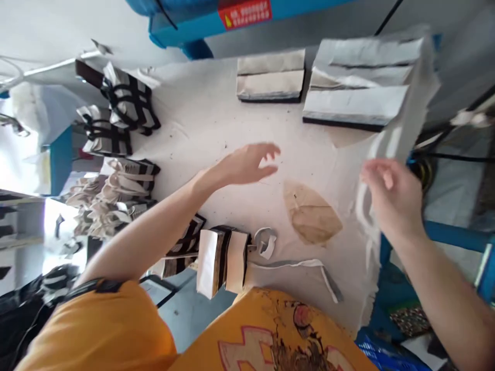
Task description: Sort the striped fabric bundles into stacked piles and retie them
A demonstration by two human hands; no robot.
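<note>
Can make out a blue box at the far left, too washed out to tell its contents. On that side of the table, see two bundles, an upper one and a lower one, of layered pale pieces bound in black straps, and nearer the body a heap of pale straps.

Holds the left grip over the middle of the table, thumb and fingers apart with nothing between them. Holds the right grip at the right edge, fingers curled, near a white fold of cloth running along that edge; cannot tell whether fingers and thumb meet or touch the cloth.

Between both, shows a tan leaf-shaped patch lying flat on the table, nearest the left fingertips; cannot tell loose piece from mark.

Along the far edge, below a blue machine, shows a cream stack and, just beside it to the right, a larger white stack. Along the near edge, shows two pale stacks side by side, a curled strip and a long bent strip. Leaves room for moving across the middle, from the strapped bundles to the tan patch.
</note>
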